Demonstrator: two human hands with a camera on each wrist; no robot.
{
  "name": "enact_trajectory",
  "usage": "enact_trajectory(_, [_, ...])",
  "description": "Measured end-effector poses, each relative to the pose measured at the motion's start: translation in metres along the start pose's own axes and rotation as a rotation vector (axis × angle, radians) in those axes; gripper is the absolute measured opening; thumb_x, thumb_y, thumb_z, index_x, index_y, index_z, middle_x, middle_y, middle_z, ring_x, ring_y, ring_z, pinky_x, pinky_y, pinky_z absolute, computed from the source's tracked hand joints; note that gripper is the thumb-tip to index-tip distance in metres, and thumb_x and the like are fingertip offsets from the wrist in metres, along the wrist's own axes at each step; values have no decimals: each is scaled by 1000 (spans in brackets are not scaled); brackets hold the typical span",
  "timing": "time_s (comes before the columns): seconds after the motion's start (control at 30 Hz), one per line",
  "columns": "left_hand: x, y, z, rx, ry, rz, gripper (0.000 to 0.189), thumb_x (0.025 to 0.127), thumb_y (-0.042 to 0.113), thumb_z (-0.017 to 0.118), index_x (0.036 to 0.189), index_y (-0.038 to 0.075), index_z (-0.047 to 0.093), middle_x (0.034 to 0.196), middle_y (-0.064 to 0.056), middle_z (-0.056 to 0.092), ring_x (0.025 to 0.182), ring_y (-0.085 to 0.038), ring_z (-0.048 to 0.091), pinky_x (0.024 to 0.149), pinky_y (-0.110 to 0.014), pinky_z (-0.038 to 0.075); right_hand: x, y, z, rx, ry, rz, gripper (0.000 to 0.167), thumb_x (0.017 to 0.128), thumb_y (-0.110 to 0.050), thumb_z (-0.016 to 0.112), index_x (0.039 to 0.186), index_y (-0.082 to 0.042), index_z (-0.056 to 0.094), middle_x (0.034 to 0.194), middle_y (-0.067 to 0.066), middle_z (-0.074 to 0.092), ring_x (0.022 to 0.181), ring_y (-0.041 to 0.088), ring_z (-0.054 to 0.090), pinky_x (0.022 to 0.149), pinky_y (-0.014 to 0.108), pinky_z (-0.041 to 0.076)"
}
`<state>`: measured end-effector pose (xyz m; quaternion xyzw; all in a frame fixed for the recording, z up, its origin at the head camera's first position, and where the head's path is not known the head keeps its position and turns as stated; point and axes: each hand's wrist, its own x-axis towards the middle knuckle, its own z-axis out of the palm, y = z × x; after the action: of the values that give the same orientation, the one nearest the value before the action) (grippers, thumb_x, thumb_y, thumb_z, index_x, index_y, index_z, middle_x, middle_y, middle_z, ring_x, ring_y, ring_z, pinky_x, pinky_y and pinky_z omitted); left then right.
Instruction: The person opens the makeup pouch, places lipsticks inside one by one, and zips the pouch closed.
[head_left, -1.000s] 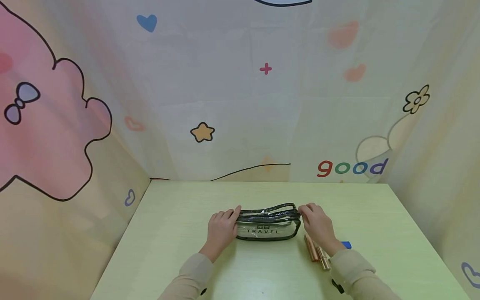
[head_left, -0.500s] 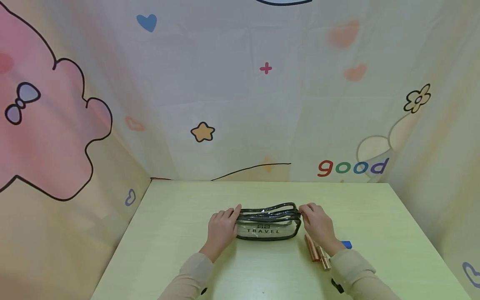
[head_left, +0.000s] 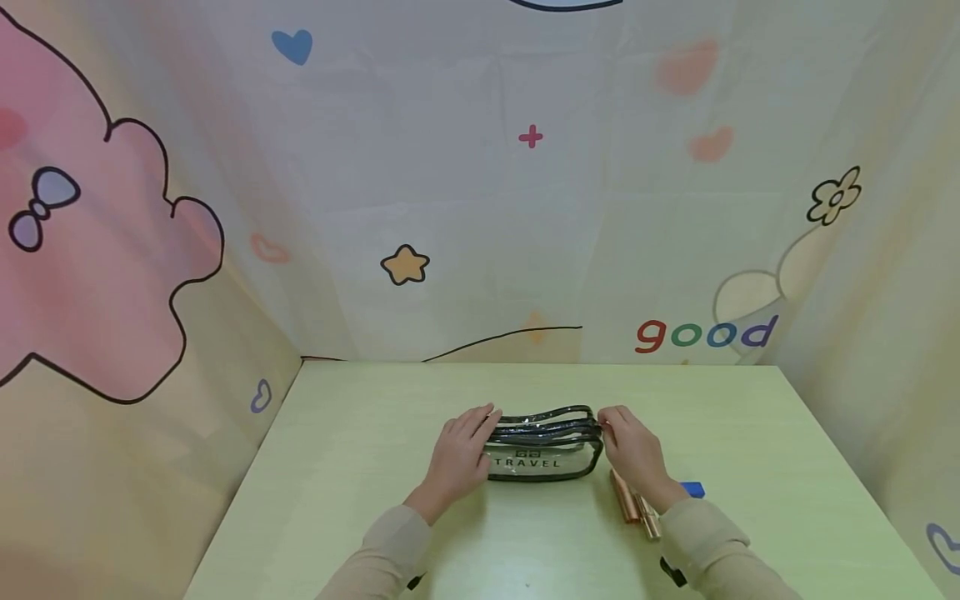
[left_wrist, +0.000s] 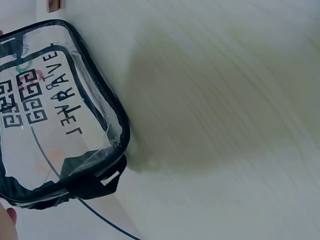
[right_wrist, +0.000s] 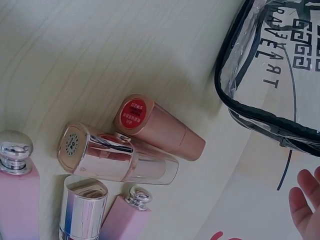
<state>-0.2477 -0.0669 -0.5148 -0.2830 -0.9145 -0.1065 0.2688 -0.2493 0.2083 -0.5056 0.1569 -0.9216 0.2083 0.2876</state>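
A clear zip pouch (head_left: 540, 463) with black trim and the word TRAVEL on its front stands on the table between both hands. My left hand (head_left: 459, 454) holds its left end, fingers over the top edge and thumb at the front. At the upper right corner, my right hand (head_left: 636, 454) pinches the black trim with thumb and forefinger. The right wrist view shows fingertips (right_wrist: 301, 200) below the pouch (right_wrist: 280, 65). In the left wrist view the see-through pouch (left_wrist: 45, 110) fills the left side, and most of the hand is out of frame.
By my right wrist lie a rose-gold lipstick (right_wrist: 162, 127) and a clear-ended tube (right_wrist: 117, 155). A silver-and-blue lipstick (right_wrist: 82, 207) and pink bottles (right_wrist: 17, 200) are nearby. A blue item (head_left: 692, 490) shows behind my right forearm. A patterned curtain (head_left: 465, 183) backs the table.
My left hand has slid right along the pouch and now covers more of its left end. The right hand keeps its place at the right corner.
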Motion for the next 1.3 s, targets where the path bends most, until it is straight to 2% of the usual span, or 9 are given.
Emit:
enact_trajectory(0.07, [2,2,-1,-52,-4,4,59,73,12,49,132,10,42,132,-3,47,120,-20,44,93,-36,39,1,-1,0,6,9,-2,10,78,0,54,83,-7,57,84,4,59,67,14,54,49,27,42])
enact_trajectory(0.17, [6,6,-2,-86,-13,-5,50,82,17,45,131,11,43,131,-1,48,122,-18,43,95,-36,37,2,-2,0,17,29,-10,11,77,2,54,82,-7,58,84,4,59,66,14,54,50,28,43])
enact_trajectory(0.33, [14,10,-3,-71,-36,-15,37,91,25,42,125,15,51,128,1,52,122,-17,44,94,-37,38,5,-3,3,35,32,-5,10,78,1,55,82,-8,58,85,4,58,68,13,54,51,28,43])
enact_trajectory(0.6, [18,14,-4,10,-92,15,33,91,27,44,120,18,57,125,5,54,121,-15,46,95,-35,38,6,-5,4,38,-8,20,9,78,1,56,82,-8,57,87,5,58,71,14,53,53,29,43])
enact_trajectory(0.8, [19,16,-5,-25,-187,-36,35,93,31,40,120,16,57,129,3,51,125,-18,40,99,-40,33,7,-6,2,30,-21,25,10,78,1,56,82,-8,57,87,5,58,73,16,54,53,30,44])
enact_trajectory(0.97, [20,17,-6,-40,-240,-71,38,94,32,36,122,15,55,132,3,47,128,-18,36,101,-42,30,7,-6,1,26,-28,26,10,78,0,57,83,-8,57,88,4,59,75,17,55,53,30,44])
enact_trajectory(1.3, [18,15,-4,-34,-227,-69,40,94,34,34,123,16,55,133,3,46,129,-17,35,100,-42,31,3,4,2,-26,17,-12,12,76,0,57,80,-11,57,88,4,58,74,20,56,46,27,39])
